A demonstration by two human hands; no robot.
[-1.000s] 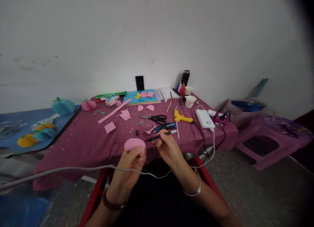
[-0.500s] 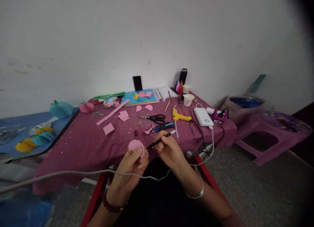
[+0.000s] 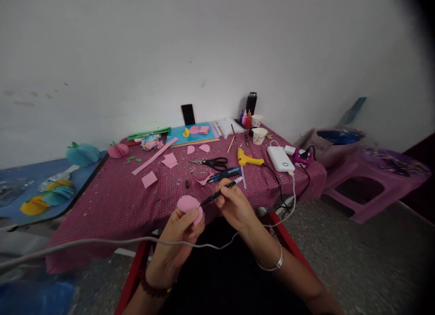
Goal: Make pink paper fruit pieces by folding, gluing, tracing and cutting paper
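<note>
Above the table's front edge, my left hand (image 3: 181,229) pinches a rounded piece of pink paper (image 3: 187,203) between thumb and fingers. My right hand (image 3: 234,204) grips a dark pen (image 3: 215,196), its tip at the right edge of the paper; whether it touches I cannot tell. Beyond my hands lie black scissors (image 3: 214,162), a blue tool (image 3: 224,174) that looks like a stapler or cutter, and a curled pink scrap (image 3: 204,181). A small black cap (image 3: 186,184) rests on the checked cloth.
A yellow glue gun (image 3: 249,158), a white power bank (image 3: 280,159) and paper cups (image 3: 259,136) stand at the right. Pink paper squares (image 3: 149,179) lie at the left. A pale cable (image 3: 112,240) crosses before my wrists. A pink stool (image 3: 374,183) stands far right.
The pen's tip has moved slightly up along the right edge of the pink paper. The paper has tilted a little in my left hand. The whole view has shifted slightly.
</note>
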